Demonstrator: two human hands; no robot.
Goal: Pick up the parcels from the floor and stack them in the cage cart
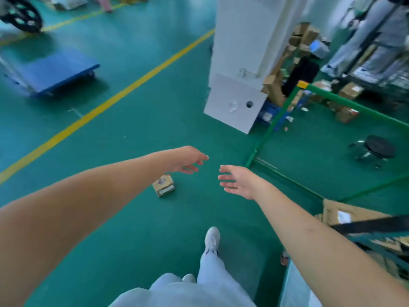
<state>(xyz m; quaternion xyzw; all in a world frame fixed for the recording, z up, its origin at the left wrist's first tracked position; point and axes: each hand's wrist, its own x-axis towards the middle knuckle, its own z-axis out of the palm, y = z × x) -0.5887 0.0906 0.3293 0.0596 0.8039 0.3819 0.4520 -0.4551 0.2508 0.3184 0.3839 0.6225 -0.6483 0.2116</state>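
Open green floor (137,218) lies ahead, edged by a yellow line (124,91) to the left and a green rail (269,129) to the right. Both hands, left (188,160) and right (236,180), reach forward empty, fingers spread. A small parcel (163,185) lies on the floor under the left hand. A white pillar (247,63) stands beyond; a blue trolley (57,72) is parked far left.
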